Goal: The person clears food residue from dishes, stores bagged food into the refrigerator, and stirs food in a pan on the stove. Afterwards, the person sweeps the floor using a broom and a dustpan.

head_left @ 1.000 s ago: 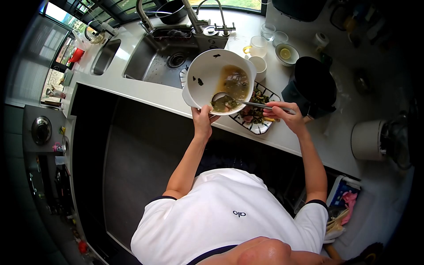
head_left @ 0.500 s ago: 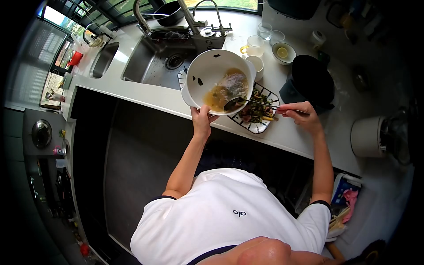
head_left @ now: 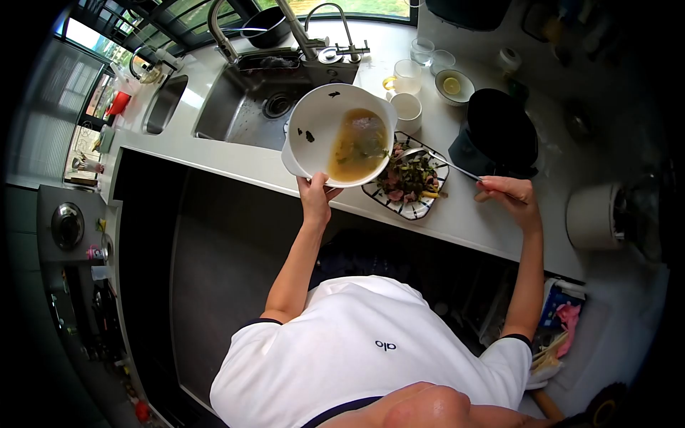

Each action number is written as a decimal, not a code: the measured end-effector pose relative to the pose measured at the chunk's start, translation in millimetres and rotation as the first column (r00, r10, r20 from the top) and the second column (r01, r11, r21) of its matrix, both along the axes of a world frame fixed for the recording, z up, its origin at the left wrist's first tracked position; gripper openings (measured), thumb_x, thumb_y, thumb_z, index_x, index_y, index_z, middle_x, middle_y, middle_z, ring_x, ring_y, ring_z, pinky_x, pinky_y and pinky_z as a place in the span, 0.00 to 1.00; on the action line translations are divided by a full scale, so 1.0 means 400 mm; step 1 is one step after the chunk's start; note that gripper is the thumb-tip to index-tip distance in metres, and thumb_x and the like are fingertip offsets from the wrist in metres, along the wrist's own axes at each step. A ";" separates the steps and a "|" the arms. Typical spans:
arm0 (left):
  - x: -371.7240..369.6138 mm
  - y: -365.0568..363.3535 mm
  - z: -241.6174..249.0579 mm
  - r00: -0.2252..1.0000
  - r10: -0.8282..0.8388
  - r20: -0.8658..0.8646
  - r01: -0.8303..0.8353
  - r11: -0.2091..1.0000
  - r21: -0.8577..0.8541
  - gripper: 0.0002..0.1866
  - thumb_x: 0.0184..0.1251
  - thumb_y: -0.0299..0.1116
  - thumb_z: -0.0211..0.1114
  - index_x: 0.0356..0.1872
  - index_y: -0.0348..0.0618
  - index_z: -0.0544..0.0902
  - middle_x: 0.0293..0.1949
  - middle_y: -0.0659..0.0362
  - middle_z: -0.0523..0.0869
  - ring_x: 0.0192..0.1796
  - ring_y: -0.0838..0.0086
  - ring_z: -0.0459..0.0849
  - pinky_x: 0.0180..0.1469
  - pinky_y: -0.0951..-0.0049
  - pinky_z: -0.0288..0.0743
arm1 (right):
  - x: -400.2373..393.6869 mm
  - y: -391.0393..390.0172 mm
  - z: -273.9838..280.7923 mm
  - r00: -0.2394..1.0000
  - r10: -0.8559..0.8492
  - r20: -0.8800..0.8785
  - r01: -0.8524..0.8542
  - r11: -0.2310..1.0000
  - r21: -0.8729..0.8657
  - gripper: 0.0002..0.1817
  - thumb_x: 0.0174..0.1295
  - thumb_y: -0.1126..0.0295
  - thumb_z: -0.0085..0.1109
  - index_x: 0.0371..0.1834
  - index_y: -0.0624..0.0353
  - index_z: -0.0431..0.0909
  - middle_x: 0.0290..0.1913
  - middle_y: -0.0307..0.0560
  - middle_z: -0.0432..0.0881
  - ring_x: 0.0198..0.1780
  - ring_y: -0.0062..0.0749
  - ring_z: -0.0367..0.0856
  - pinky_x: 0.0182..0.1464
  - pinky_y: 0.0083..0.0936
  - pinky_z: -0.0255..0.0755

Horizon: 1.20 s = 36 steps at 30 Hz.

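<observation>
My left hand [head_left: 315, 200] grips the near rim of a white two-handled bowl [head_left: 310, 132], which is tilted to the right. Cloudy yellowish broth [head_left: 357, 153] pools in its right side, and dark leafy scraps cling to the wall. In my right hand [head_left: 508, 196] is the handle of a long metal ladle [head_left: 460, 169]. The ladle's head lies over a patterned rectangular plate [head_left: 414, 212] heaped with leafy green and pinkish food scraps [head_left: 410, 178]. The bowl hangs just left of that plate and hides part of it.
Behind the bowl lies a steel sink [head_left: 232, 107] with a tap [head_left: 217, 28]. White cups [head_left: 407, 108], clear glasses [head_left: 422, 50] and a small bowl with a lemon slice [head_left: 454, 87] stand at the back. A dark bin [head_left: 492, 135] stands on the right of the counter [head_left: 242, 167].
The ladle has come out of the bowl and moved right, over the plate of scraps. The bowl has shifted slightly left, and its broth looks smoother.
</observation>
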<state>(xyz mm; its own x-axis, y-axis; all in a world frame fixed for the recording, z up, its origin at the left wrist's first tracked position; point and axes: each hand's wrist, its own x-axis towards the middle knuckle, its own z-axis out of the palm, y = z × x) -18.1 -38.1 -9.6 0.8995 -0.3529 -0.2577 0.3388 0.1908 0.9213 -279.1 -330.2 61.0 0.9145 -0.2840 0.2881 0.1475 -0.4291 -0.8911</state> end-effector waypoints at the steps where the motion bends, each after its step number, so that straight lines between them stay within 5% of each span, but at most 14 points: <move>1: 0.006 0.007 0.005 1.000 -0.001 -0.009 0.001 1.000 -0.012 0.31 0.54 0.26 0.49 0.62 0.39 0.55 0.53 0.47 0.72 0.46 0.57 0.83 0.44 0.58 0.85 | -0.004 0.008 -0.010 0.998 -0.069 0.002 0.068 0.992 0.108 0.10 0.58 0.80 0.58 0.43 0.67 0.82 0.40 0.51 0.85 0.39 0.31 0.85 0.43 0.21 0.79; 7: 0.085 0.065 -0.012 0.983 -0.091 -0.160 0.074 0.991 -0.109 0.28 0.56 0.30 0.49 0.61 0.36 0.58 0.49 0.47 0.76 0.42 0.60 0.85 0.41 0.62 0.86 | 0.066 0.073 -0.001 0.920 -0.386 -0.067 0.346 0.721 0.601 0.15 0.68 0.67 0.49 0.47 0.71 0.77 0.38 0.58 0.84 0.40 0.39 0.86 0.44 0.26 0.81; 13: 0.203 0.129 -0.005 0.955 -0.155 -0.253 0.135 0.986 -0.095 0.26 0.56 0.35 0.48 0.57 0.30 0.67 0.48 0.45 0.79 0.45 0.58 0.84 0.45 0.57 0.83 | 0.341 0.210 0.030 0.949 -0.289 -0.130 0.284 0.593 0.754 0.16 0.70 0.65 0.47 0.47 0.69 0.75 0.38 0.57 0.83 0.40 0.39 0.86 0.42 0.25 0.81; 22: 0.625 0.244 -0.010 0.948 -0.197 -0.249 0.201 0.980 -0.011 0.24 0.56 0.35 0.50 0.54 0.30 0.70 0.45 0.46 0.81 0.42 0.60 0.85 0.41 0.59 0.84 | 0.844 0.457 -0.046 0.977 -0.131 -0.167 0.212 0.615 0.759 0.21 0.71 0.58 0.45 0.51 0.69 0.73 0.43 0.52 0.81 0.46 0.33 0.83 0.46 0.22 0.78; 28: 1.019 0.348 -0.070 0.926 -0.230 -0.298 0.278 0.952 0.130 0.26 0.51 0.29 0.49 0.54 0.30 0.69 0.42 0.46 0.82 0.36 0.60 0.86 0.33 0.60 0.85 | 1.142 0.566 -0.158 0.957 -0.228 -0.177 0.282 0.605 0.745 0.18 0.71 0.63 0.46 0.53 0.67 0.74 0.44 0.51 0.80 0.48 0.33 0.82 0.48 0.24 0.79; 32: 1.246 0.384 -0.129 0.933 -0.274 -0.234 0.339 0.885 0.318 0.32 0.48 0.28 0.50 0.60 0.35 0.60 0.43 0.44 0.78 0.37 0.55 0.85 0.32 0.56 0.85 | 1.286 0.618 -0.248 0.941 -0.250 -0.227 0.332 0.561 0.759 0.18 0.71 0.64 0.47 0.54 0.67 0.74 0.45 0.51 0.80 0.48 0.33 0.82 0.47 0.24 0.79; 36: 1.399 0.350 -0.159 0.961 -0.231 -0.151 0.275 0.778 0.564 0.30 0.47 0.26 0.50 0.57 0.30 0.62 0.46 0.41 0.77 0.42 0.52 0.83 0.32 0.52 0.84 | 1.393 0.658 -0.337 0.930 -0.245 -0.274 0.365 0.531 0.765 0.18 0.70 0.64 0.48 0.54 0.67 0.74 0.45 0.51 0.81 0.47 0.32 0.82 0.46 0.24 0.79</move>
<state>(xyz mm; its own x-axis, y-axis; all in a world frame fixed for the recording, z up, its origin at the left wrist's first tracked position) 541.5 101.8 -73.1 0.7709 -0.3316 -0.5439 0.3664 -0.4676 0.8044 278.0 -66.9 -73.9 0.7348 -0.6086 -0.2996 0.0182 0.4591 -0.8882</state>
